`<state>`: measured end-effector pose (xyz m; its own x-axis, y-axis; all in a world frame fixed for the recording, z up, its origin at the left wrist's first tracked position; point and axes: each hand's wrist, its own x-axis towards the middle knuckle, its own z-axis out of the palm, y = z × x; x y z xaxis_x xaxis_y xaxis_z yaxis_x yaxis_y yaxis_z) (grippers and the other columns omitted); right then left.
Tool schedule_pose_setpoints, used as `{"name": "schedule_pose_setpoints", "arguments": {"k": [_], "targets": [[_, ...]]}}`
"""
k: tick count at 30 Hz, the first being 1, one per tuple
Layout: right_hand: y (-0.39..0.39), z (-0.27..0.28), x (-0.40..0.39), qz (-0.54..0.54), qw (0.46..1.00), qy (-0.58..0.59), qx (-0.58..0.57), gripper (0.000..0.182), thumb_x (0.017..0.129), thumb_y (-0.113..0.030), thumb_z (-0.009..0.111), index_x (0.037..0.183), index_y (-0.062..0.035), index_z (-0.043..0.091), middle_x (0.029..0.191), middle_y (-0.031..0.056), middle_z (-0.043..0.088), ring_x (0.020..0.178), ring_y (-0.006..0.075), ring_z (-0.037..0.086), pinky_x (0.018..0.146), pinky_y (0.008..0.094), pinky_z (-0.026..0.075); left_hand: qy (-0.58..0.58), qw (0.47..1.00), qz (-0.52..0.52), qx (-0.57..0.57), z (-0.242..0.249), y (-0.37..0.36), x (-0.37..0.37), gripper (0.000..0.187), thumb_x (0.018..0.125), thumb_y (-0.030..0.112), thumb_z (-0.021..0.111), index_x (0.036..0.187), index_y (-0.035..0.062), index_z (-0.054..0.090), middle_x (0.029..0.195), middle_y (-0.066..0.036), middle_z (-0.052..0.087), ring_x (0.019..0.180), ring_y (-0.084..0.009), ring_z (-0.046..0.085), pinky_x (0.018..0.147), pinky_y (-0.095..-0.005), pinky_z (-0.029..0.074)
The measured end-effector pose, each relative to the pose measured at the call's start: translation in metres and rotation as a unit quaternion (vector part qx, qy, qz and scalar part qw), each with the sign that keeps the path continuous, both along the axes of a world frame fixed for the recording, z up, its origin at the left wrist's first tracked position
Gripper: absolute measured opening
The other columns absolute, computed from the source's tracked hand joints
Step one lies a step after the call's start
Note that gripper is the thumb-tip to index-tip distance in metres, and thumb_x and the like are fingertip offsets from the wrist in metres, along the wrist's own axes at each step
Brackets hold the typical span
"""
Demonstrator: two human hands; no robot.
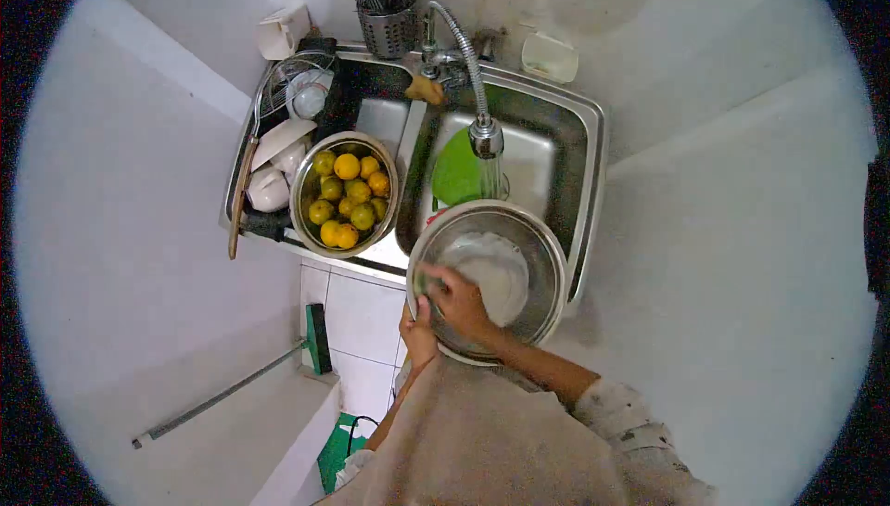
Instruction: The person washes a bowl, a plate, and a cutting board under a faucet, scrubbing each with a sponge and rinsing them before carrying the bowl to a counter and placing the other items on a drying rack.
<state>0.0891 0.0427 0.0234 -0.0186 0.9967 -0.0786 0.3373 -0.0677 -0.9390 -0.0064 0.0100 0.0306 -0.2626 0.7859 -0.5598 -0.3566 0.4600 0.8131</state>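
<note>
A large stainless steel bowl [547,269] is tilted over the front edge of the right sink basin, with whitish suds or cloudy water inside. My left hand [420,339] grips its left rim, thumb over the edge. Inside the bowl, against the left wall, is my right hand [454,302]. Its fingers are bent and slightly blurred; a small greenish patch shows by them, but what they hold is hidden. Just beyond the bowl, water runs from the flexible faucet [486,138] into the basin. A green round item [456,172] lies in that basin, partly covered by the bowl.
A second metal bowl [390,218] with several green and orange citrus fruits [357,192] stands on the left. Behind it are white cups [269,189], dishes and a wire strainer [278,84]. A cutlery holder [387,33] stands at the back. A green-headed broom [318,339] leans below left.
</note>
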Motion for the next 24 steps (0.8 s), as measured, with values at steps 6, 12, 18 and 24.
{"name": "schedule_pose_setpoints", "arguments": {"k": [6,12,18,24], "targets": [[-0.061,0.013,0.103,0.304,0.932,-0.185,-0.070,0.031,0.078,-0.017,0.058,0.109,-0.0166,0.059,0.102,0.0129,0.058,0.098,0.0295,0.052,0.082,0.0389,0.043,0.000,1.000,0.004,0.025,0.015,0.017,-0.006,0.034,0.087,0.021,0.054,0.112,-0.0020,0.053,0.103,-0.008,0.058,0.090,-0.0155,0.052,0.078,-0.0271,0.041],[0.027,-0.025,0.159,0.147,0.918,-0.352,0.110,0.019,0.080,-0.013,0.051,0.097,-0.0054,0.058,0.091,0.0153,0.053,0.090,0.0313,0.051,0.080,0.0400,0.043,-0.019,0.999,0.008,0.039,0.018,0.016,-0.001,0.032,0.086,0.018,0.056,0.111,-0.0014,0.054,0.102,-0.007,0.059,0.089,-0.0153,0.052,0.079,-0.0271,0.041],[0.092,-0.048,0.093,0.260,0.795,-0.392,0.382,0.023,0.075,-0.011,0.051,0.096,-0.0043,0.056,0.094,0.0137,0.051,0.090,0.0300,0.050,0.078,0.0366,0.046,-0.020,0.999,0.018,0.043,0.015,0.013,0.004,0.030,0.085,0.015,0.057,0.109,-0.0031,0.055,0.099,-0.006,0.059,0.086,-0.0142,0.053,0.077,-0.0258,0.041],[0.018,-0.027,0.120,0.188,0.857,-0.473,0.083,0.025,0.071,-0.008,0.052,0.095,-0.0032,0.058,0.094,0.0124,0.053,0.088,0.0302,0.050,0.078,0.0374,0.045,-0.017,0.995,0.033,0.090,0.014,0.016,0.006,0.029,0.085,0.016,0.058,0.107,-0.0031,0.056,0.096,-0.005,0.059,0.084,-0.0135,0.052,0.076,-0.0261,0.041]]}}
